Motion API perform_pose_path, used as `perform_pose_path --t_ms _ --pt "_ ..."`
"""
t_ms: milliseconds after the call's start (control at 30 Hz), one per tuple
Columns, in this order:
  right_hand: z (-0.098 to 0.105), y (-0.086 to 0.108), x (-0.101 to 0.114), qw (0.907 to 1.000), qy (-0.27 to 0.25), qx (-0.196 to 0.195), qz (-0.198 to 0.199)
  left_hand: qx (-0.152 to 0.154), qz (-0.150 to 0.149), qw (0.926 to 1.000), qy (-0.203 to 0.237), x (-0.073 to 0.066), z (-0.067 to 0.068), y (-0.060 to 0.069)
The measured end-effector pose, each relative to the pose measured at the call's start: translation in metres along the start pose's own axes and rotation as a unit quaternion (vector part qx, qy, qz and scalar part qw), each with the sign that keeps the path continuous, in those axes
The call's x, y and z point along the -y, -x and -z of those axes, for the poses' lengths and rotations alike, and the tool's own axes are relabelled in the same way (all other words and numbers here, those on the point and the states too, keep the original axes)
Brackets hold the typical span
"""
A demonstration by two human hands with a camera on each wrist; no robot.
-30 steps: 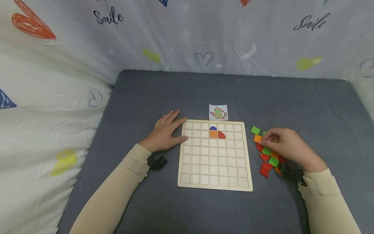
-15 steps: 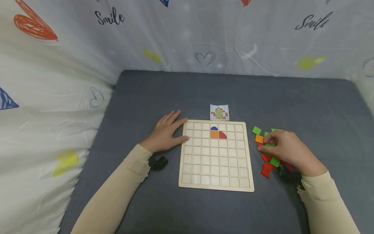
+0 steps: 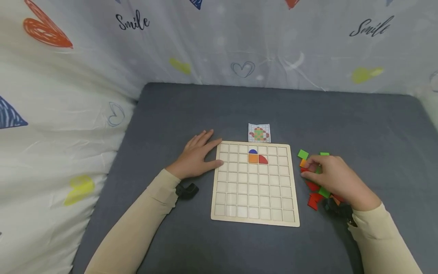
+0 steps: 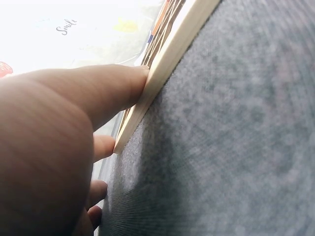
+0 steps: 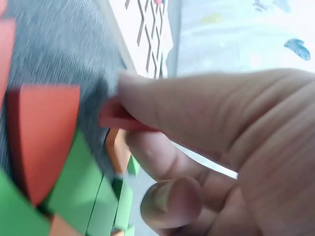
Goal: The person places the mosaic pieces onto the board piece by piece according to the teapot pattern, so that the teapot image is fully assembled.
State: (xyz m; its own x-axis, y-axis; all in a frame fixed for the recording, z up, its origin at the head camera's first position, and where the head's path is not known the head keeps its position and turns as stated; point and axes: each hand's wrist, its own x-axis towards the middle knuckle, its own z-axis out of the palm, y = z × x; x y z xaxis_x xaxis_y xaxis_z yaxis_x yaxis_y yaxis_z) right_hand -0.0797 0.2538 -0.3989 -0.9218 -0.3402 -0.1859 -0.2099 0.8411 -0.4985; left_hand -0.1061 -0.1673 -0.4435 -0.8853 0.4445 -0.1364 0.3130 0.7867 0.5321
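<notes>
A wooden grid board (image 3: pixel 237 189) lies on the table with a blue half-round piece (image 3: pixel 253 151), an orange square (image 3: pixel 253 158) and a red quarter-round piece (image 3: pixel 262 159) in its upper cells. The left hand (image 3: pixel 195 158) rests at the board's left edge, thumb and index finger touching it, the others spread. Over the loose pieces at the right is the right hand (image 3: pixel 333 177). In the right wrist view its thumb and index finger pinch a red piece (image 5: pixel 123 118), above green pieces (image 5: pixel 74 189) and another red piece (image 5: pixel 47 132).
A small printed card (image 3: pixel 259 133) with a coloured grid picture lies against the board's far edge. Several red, green and orange pieces, among them a green square (image 3: pixel 302 154), lie right of the board. A printed white curtain (image 3: pixel 212 45) hangs behind the table.
The right hand has shifted slightly among the pieces, and some green and orange ones beneath it show differently. The left hand stays on the board's edge. The head view has moved slightly.
</notes>
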Motion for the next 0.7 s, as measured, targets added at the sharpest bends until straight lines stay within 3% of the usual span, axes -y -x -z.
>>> perform_pose_path --t_ms 233,700 --pt "0.001 -0.009 0.015 0.9985 0.018 -0.023 0.045 -0.001 0.003 1.0 -0.001 -0.003 0.001 -0.001" --pt "-0.003 -0.045 0.056 0.9971 0.005 -0.047 0.06 -0.002 0.004 1.0 -0.001 -0.004 0.001 0.0"
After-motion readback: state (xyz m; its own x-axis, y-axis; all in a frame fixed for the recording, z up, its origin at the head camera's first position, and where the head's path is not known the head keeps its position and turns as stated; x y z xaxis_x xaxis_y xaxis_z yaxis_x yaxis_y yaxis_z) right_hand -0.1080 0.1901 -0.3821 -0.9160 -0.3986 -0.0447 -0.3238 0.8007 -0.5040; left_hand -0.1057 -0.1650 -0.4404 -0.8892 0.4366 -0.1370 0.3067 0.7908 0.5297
